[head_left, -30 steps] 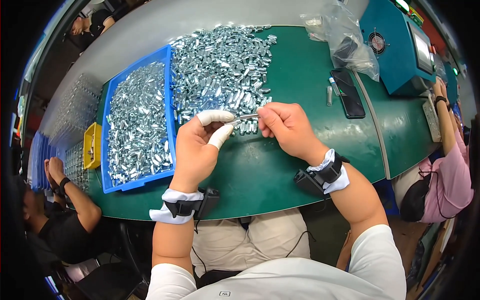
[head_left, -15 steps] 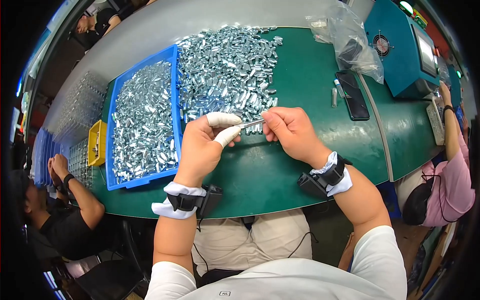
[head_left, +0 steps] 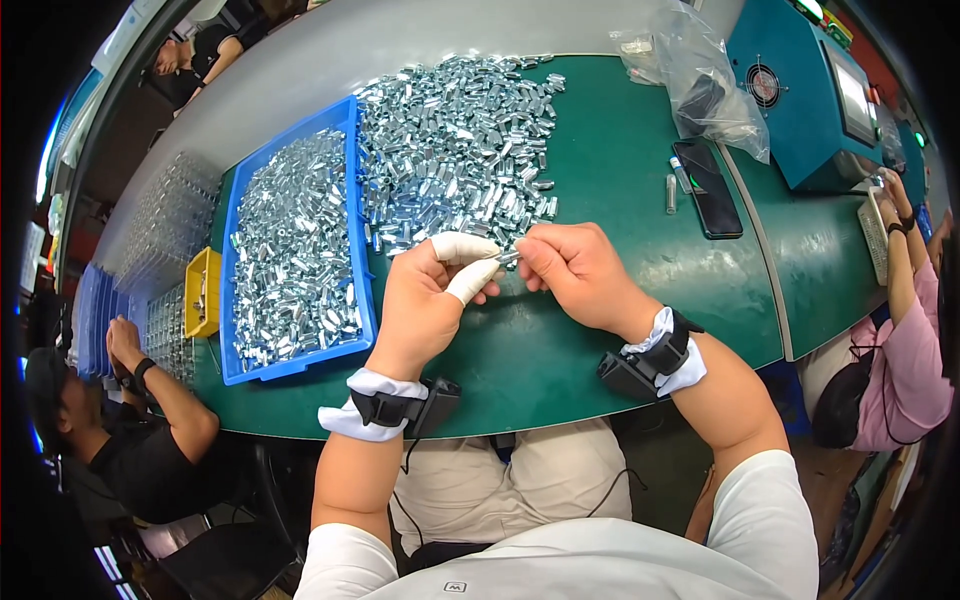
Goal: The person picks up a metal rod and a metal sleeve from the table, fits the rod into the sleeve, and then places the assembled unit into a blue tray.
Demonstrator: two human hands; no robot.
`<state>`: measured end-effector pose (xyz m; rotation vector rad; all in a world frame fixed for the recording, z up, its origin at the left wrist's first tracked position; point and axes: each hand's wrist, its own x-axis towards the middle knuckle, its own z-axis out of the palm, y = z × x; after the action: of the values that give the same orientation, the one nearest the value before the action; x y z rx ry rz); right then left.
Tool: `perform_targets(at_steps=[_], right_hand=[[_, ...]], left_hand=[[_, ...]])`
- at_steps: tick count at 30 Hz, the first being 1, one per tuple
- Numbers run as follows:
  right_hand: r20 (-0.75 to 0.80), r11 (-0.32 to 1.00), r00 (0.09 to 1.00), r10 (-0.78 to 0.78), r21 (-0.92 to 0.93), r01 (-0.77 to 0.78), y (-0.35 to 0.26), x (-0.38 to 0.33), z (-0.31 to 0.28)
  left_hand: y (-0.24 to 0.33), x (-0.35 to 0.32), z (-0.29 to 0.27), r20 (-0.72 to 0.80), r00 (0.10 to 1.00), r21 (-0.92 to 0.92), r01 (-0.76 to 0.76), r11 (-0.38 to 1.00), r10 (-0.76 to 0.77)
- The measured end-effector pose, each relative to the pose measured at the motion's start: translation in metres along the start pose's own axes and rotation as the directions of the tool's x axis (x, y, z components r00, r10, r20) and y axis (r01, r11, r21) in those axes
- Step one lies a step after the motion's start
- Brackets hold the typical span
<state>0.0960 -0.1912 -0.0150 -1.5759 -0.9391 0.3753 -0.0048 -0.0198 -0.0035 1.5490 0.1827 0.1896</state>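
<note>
Over the front of a pile of small shiny metal pieces (head_left: 460, 140), my two hands meet at their fingertips. My left hand (head_left: 430, 290), with white covers on the thumb and forefinger, is closed in a pinch. My right hand (head_left: 580, 270) pinches from the other side with bare fingers. Between them shows a small silvery metal piece (head_left: 509, 257), mostly hidden by the fingertips. Left of my left hand stands a blue tray (head_left: 366, 290), filled with the same kind of short metal pieces.
A yellow bin (head_left: 203, 290) and clear racks (head_left: 175, 215) stand at the left. To the right lie a dark phone (head_left: 712, 200), a small clear tube (head_left: 671, 194) and a plastic bag (head_left: 715, 110). A teal machine (head_left: 795, 100) stands far right. Co-workers sit on both sides.
My left hand has moved right, closer to my right hand. The stretch of metal showing between the fingertips has become shorter.
</note>
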Motion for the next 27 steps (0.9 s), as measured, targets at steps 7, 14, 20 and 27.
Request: perform_targets(at_steps=[7,14,20,27], right_hand=[[0.058,0.996,0.998,0.023,0.080,-0.027,-0.002,-0.001,0.001],[-0.085,0.981,0.994,0.066,0.190,-0.049,0.002,0.001,-0.011],[-0.060,0.976,0.995,0.082,0.208,-0.068,0.002,-0.001,-0.003],[-0.046,0.979,0.995,0.093,0.188,-0.083,0.004,-0.001,-0.004]], left_hand=[[0.002,-0.008,-0.005,0.006,0.998,-0.020,-0.070,0.997,0.070],[0.029,-0.029,-0.073,-0.377,0.877,0.541,-0.051,0.840,0.296],[0.024,-0.029,-0.053,0.077,0.939,0.886,-0.218,0.410,0.334],[-0.003,-0.019,-0.052,0.215,0.955,0.944,-0.257,0.207,0.204]])
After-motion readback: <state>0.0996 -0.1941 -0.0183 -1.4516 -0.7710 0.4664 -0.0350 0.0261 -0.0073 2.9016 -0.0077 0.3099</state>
